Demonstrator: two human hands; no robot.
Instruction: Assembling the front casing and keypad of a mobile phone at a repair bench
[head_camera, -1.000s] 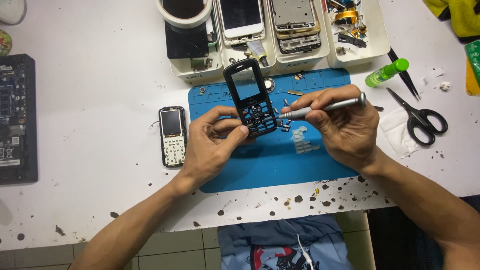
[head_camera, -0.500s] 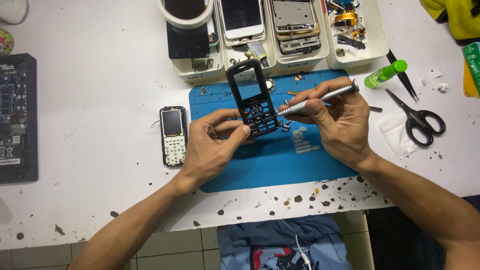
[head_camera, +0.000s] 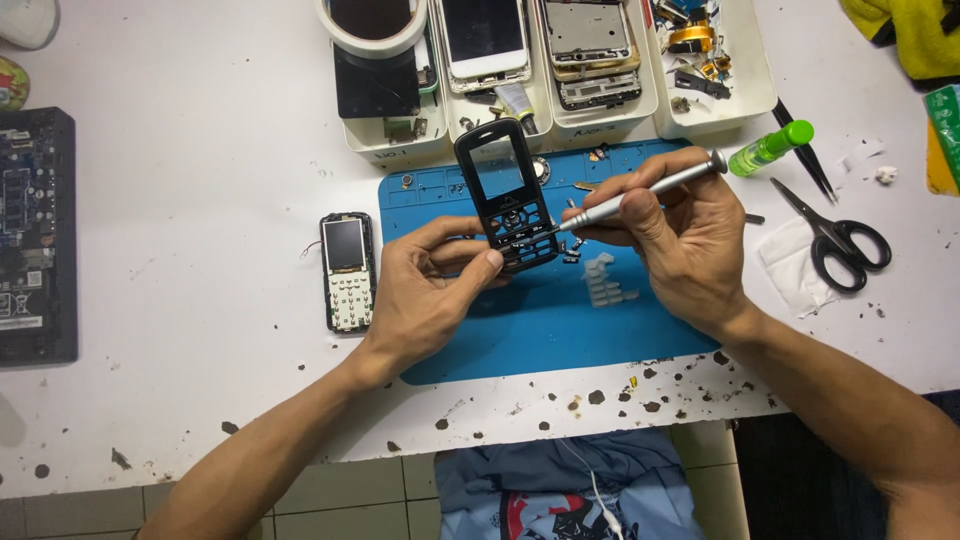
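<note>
The left hand (head_camera: 425, 290) pinched the lower end of a black phone front frame (head_camera: 505, 195), held tilted above the blue work mat (head_camera: 545, 320). The right hand (head_camera: 680, 240) gripped a silver screwdriver (head_camera: 640, 195), its tip touching the frame's keypad grid. A stripped phone body (head_camera: 346, 270) lay left of the mat.

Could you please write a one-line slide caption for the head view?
Left hand steadies a black phone front frame while right hand applies a silver screwdriver over a blue mat.
</note>
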